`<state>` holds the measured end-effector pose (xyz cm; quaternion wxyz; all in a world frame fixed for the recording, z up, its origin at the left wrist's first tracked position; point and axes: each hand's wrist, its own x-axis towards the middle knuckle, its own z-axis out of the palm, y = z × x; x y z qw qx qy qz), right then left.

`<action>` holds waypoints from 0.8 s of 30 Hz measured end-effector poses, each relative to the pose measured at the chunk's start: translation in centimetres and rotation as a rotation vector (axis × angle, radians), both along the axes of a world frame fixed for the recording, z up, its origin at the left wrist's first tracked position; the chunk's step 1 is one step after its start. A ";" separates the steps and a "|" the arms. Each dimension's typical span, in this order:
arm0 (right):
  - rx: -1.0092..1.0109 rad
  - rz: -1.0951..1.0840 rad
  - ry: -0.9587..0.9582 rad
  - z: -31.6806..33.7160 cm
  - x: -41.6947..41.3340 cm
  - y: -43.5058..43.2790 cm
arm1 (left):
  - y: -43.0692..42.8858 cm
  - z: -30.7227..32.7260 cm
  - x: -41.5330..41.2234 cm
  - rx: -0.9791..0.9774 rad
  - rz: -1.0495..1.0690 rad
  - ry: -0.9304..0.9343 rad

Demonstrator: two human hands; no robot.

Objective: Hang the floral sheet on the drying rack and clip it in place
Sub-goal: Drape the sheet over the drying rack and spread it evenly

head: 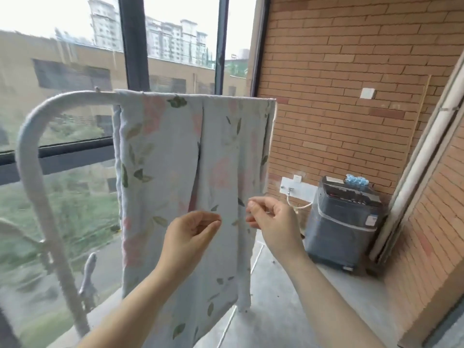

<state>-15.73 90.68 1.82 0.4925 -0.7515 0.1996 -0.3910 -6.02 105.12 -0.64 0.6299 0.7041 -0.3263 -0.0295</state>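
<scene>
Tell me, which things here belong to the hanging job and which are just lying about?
Part of the job:
- sheet, draped over the top bar
- drying rack
- left hand and right hand, both close to the sheet

Just there:
- washing machine by the brick wall
- wall switch

Overcast daylight comes through a tall window (173, 71) with dark frames, beyond which stand apartment towers (175, 36). A red brick wall (339, 59) carries a white switch plate (367, 93). A dark grey washing machine (344, 222) stands on the concrete floor (276, 297).
</scene>
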 end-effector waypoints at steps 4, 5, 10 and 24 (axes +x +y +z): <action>-0.007 0.186 -0.044 1.8 2.8 -0.3 | 1.7 2.0 0.2 -0.034 0.200 -0.048; -0.007 0.222 -0.049 2.1 3.3 -0.2 | 2.2 2.3 0.1 -0.042 0.232 -0.048; 0.038 0.373 -0.083 2.5 4.5 1.1 | 4.6 2.8 -0.8 -0.025 0.381 -0.086; 0.013 0.423 -0.060 2.1 2.4 -3.7 | 1.1 4.0 -2.9 -0.038 0.412 -0.120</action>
